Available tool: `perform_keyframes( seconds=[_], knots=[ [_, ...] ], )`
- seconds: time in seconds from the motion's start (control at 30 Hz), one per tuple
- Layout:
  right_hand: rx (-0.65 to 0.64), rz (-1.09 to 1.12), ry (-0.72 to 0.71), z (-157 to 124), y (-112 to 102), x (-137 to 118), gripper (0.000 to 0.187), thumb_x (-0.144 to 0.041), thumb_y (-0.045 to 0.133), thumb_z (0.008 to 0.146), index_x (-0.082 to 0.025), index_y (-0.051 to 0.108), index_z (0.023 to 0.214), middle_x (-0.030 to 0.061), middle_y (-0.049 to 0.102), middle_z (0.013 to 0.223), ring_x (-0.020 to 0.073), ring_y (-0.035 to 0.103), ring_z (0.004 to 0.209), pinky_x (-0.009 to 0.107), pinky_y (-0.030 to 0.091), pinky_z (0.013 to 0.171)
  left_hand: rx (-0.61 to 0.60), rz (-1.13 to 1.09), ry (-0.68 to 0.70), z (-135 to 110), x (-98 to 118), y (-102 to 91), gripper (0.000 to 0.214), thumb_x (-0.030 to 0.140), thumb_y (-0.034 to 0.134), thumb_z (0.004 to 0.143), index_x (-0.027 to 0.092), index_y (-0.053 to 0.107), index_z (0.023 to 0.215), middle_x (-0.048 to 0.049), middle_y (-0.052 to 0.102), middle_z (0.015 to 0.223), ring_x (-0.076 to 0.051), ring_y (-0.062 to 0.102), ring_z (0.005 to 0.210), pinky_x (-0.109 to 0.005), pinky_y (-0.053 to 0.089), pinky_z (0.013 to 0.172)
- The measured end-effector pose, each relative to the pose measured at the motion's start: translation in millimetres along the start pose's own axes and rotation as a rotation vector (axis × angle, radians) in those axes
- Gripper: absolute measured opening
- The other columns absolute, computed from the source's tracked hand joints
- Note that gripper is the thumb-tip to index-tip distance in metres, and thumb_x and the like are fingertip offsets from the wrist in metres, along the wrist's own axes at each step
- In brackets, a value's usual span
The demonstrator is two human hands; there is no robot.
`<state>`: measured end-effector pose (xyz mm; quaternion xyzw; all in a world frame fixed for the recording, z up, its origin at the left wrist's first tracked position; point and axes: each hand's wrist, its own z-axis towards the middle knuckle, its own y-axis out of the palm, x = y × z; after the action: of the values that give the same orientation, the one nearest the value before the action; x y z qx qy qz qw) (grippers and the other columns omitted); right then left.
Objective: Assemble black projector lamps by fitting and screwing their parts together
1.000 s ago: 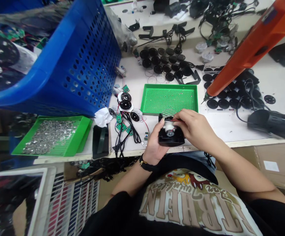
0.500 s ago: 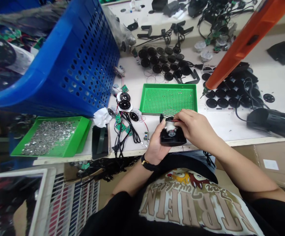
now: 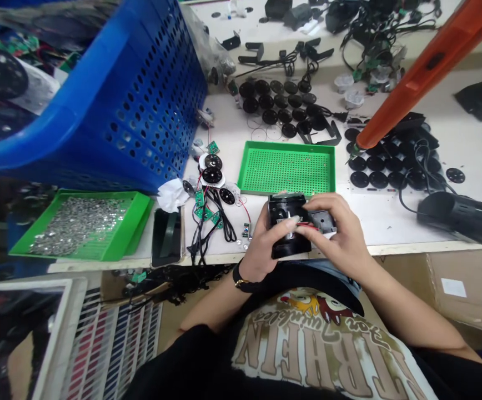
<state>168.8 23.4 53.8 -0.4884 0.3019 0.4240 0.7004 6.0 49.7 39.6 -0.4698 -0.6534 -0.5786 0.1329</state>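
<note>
My left hand (image 3: 260, 244) is wrapped round a small black plastic housing (image 3: 291, 247), with the thumb pressed over its open inside. Against the housing's right side my right hand (image 3: 341, 236) is closed, its index finger on the upper edge and its thumb by some red wires (image 3: 307, 225). A dark rectangular part (image 3: 324, 221) shows between the thumb and fingers of that hand. What lies inside the housing is mostly covered by my left thumb. Just beyond the hands is a green perforated tray (image 3: 245, 166) with a few tiny pieces in it.
A big blue basket (image 3: 141, 122) of parts stands at left, near a green tray of small metal pieces (image 3: 78, 222) and a phone (image 3: 167, 236). An orange electric screwdriver (image 3: 416, 83) hangs at right. Black discs (image 3: 377, 179) and a black casing (image 3: 457, 214) lie below it.
The housing has turned in my hands, and the white round component in it is now covered. My left thumb has moved over the inside; my right hand has shifted right and lower.
</note>
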Motion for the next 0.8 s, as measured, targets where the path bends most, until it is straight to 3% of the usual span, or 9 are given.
perform_keyframes(
  seconds=[0.07,0.13,0.23,0.33,0.53,0.8],
  knots=[
    [0.021,0.205,0.127,-11,7,1,0.052,-0.038,0.078,0.088,-0.031,0.052,0.133,0.0092,0.057,0.140,0.0250,0.058,0.130,0.044,0.052,0.107,0.002,0.072,0.045,-6,-2,-3.4,0.071,0.035,0.087,0.076,0.028,0.060,0.142,-0.0065,0.073,0.132,-0.031,0.069,0.122,-0.045,0.052,0.108],
    [-0.075,0.402,0.260,-19,12,2,0.061,-0.042,0.075,0.090,-0.034,0.045,0.143,0.0085,0.055,0.147,0.0234,0.059,0.130,0.043,0.053,0.108,-0.010,0.125,0.108,-12,-6,-5.8,0.078,0.040,0.087,0.076,0.029,0.057,0.147,-0.0074,0.069,0.138,-0.031,0.066,0.127,-0.045,0.048,0.113],
    [-0.230,0.557,0.361,-24,13,1,0.059,-0.046,0.070,0.093,-0.032,0.047,0.146,0.0066,0.064,0.141,0.0222,0.066,0.118,0.040,0.056,0.102,0.007,0.160,0.173,-19,-12,-4.7,0.088,0.043,0.089,0.073,0.029,0.053,0.152,-0.0082,0.070,0.136,-0.031,0.066,0.126,-0.044,0.044,0.117],
    [-0.272,0.613,0.402,-22,8,-2,0.056,-0.046,0.067,0.095,-0.031,0.051,0.147,0.0052,0.068,0.136,0.0207,0.068,0.108,0.038,0.056,0.096,0.070,0.111,0.197,-24,-14,-0.2,0.096,0.041,0.092,0.070,0.029,0.050,0.156,-0.0095,0.074,0.128,-0.031,0.069,0.120,-0.044,0.044,0.116],
    [-0.221,0.635,0.498,-15,6,-8,0.058,-0.042,0.074,0.088,-0.028,0.058,0.142,0.0041,0.074,0.119,0.0189,0.067,0.098,0.035,0.057,0.087,0.004,0.123,0.128,-24,-12,-2.1,0.089,0.043,0.087,0.076,0.033,0.048,0.156,-0.0079,0.069,0.136,-0.031,0.066,0.125,-0.044,0.043,0.117],
    [-0.199,0.688,0.550,-11,8,-6,0.050,-0.038,0.077,0.085,-0.027,0.064,0.131,0.0004,0.076,0.102,0.0162,0.066,0.088,0.031,0.056,0.080,0.110,0.042,0.087,-24,-14,1.4,0.081,0.035,0.089,0.075,0.030,0.057,0.149,-0.0065,0.073,0.130,-0.028,0.067,0.122,-0.041,0.044,0.116]
  ],
)
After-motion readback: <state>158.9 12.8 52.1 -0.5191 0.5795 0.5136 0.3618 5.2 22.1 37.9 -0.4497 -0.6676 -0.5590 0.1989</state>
